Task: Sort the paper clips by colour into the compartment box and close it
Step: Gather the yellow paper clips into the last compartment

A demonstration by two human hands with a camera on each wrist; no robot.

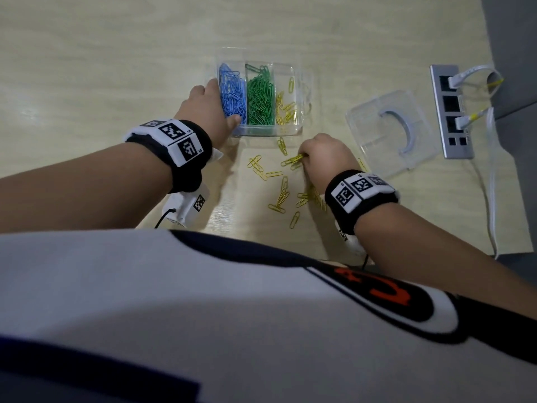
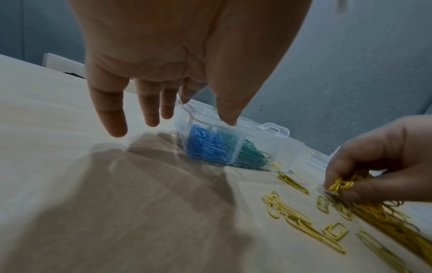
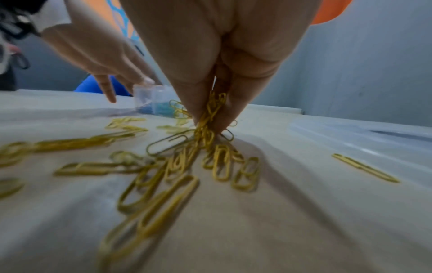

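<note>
Box: open on counter; blue, green, some yellow clips sorted in compartments. Left hand: fingers straight, steadying box's left wall. Right hand: pinching bunch of yellow clips. Loose clips: scattered below box. Lid: right of box, apart. Socket strip: far right, cables plugged.

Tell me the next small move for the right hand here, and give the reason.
Probably lift the right hand and carry its pinched yellow clips to the box's rightmost compartment. Blue and green sections look filled, that section already holds yellow ones, and the left hand steadies the box.
</note>
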